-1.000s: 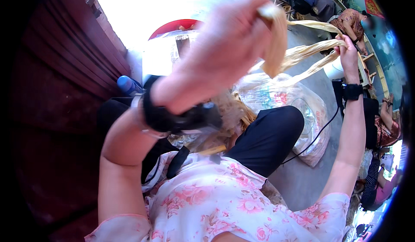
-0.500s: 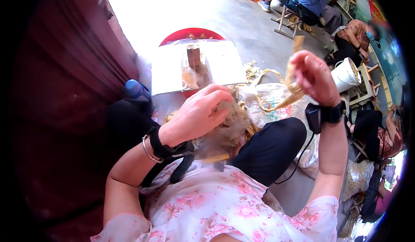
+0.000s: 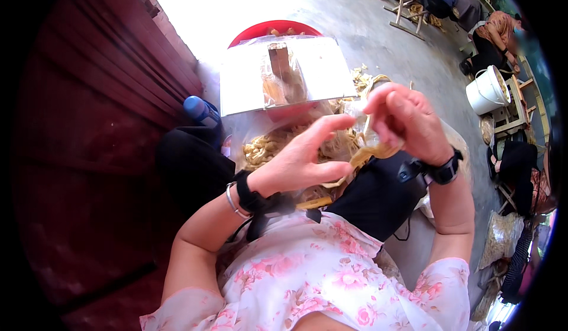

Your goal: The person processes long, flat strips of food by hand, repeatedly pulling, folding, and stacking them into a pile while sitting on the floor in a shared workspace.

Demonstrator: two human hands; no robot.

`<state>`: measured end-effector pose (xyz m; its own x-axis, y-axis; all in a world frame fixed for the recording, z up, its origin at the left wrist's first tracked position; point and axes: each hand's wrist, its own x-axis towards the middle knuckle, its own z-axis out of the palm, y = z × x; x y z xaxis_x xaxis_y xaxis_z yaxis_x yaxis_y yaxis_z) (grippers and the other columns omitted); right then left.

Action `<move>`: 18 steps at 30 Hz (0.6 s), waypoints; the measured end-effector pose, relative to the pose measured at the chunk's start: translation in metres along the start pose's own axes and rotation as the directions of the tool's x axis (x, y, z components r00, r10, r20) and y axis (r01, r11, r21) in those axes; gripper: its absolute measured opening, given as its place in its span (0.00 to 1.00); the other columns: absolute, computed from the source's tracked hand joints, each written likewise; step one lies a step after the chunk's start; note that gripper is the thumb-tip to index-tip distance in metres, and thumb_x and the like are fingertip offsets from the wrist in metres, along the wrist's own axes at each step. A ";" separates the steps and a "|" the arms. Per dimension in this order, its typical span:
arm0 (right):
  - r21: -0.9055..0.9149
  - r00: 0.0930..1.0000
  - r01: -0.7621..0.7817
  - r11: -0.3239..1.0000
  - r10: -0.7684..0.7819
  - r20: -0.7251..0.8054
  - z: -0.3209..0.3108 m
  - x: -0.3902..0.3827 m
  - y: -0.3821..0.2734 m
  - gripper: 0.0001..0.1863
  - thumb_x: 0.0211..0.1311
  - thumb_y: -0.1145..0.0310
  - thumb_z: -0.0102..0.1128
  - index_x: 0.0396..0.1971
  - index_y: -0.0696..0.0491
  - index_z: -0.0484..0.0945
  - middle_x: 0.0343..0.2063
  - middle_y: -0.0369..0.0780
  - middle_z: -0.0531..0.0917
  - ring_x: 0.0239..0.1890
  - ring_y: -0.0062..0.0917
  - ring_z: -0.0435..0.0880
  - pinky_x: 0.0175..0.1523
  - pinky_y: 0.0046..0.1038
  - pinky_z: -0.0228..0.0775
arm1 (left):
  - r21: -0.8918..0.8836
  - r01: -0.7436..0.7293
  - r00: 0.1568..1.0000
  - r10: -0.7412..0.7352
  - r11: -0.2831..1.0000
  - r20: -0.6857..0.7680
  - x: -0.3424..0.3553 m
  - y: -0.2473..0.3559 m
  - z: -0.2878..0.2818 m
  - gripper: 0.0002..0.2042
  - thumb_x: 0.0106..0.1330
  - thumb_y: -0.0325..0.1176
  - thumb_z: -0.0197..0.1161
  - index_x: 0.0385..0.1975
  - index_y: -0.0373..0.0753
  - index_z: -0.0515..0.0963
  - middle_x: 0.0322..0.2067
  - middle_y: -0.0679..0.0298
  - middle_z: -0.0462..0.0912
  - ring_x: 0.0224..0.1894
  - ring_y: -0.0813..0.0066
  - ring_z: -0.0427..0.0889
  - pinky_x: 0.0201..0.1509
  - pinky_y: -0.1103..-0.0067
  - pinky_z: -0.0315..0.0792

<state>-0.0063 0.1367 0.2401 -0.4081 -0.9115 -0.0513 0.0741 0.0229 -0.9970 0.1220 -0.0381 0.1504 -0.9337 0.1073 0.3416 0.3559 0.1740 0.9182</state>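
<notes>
My left hand (image 3: 302, 162) is held over my lap, thumb and fingers spread, with nothing gripped in it. My right hand (image 3: 408, 124) has curled fingers closed on a long, yellowish, pliable strip (image 3: 376, 152), whose loose part hangs toward my left thumb. Below and beyond my left hand, a clear plastic bag holds a heap of tan twisted strips (image 3: 263, 149). A yellow tool-like handle (image 3: 313, 203) lies at my lap. Ahead, a white board (image 3: 328, 70) carries a brown wooden block (image 3: 280, 59) with clear plastic around it.
A red basin (image 3: 245, 33) stands under the board. The blue-capped bottle (image 3: 198, 107) is at left, by a dark red curtain (image 3: 106, 124). On the right are a white bucket (image 3: 486, 91), wooden stools and several seated people. Strip scraps lie on the floor beside the board.
My right hand has come down and inward with the strip. My left hand has moved right and its fingers have spread wider. The whole view has shifted slightly.
</notes>
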 end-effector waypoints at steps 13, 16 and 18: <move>-0.657 0.802 0.100 0.747 -0.451 -0.392 -0.068 -0.023 0.005 0.14 0.70 0.60 0.51 0.37 0.56 0.78 0.20 0.31 0.74 0.24 0.13 0.71 0.30 0.16 0.60 | 0.471 0.313 0.934 -0.357 0.825 0.005 -0.053 0.020 -0.041 0.09 0.60 0.32 0.62 0.36 0.35 0.74 0.21 0.56 0.74 0.23 0.64 0.76 0.28 0.74 0.70; -0.881 0.773 -0.105 0.462 -0.520 -0.365 -0.090 -0.025 0.030 0.14 0.68 0.62 0.51 0.37 0.57 0.78 0.21 0.37 0.78 0.25 0.24 0.74 0.33 0.21 0.65 | 0.779 0.100 0.991 -0.131 0.620 -0.024 -0.054 0.017 -0.052 0.09 0.58 0.26 0.59 0.38 0.36 0.75 0.26 0.57 0.78 0.28 0.60 0.80 0.30 0.73 0.74; -0.950 0.891 -0.298 0.098 -0.328 -0.313 -0.103 -0.024 0.050 0.13 0.68 0.64 0.50 0.40 0.57 0.78 0.26 0.42 0.80 0.30 0.33 0.76 0.39 0.24 0.67 | 0.867 0.028 0.998 -0.058 0.498 0.001 -0.044 0.014 -0.052 0.10 0.57 0.24 0.59 0.39 0.37 0.75 0.28 0.59 0.79 0.29 0.62 0.80 0.31 0.74 0.74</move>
<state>-0.0863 0.2017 0.1853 -0.6732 -0.6910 0.2633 -0.7352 0.6637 -0.1378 0.1662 -0.0909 0.1587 -0.9529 0.0978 0.2872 0.1847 0.9380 0.2933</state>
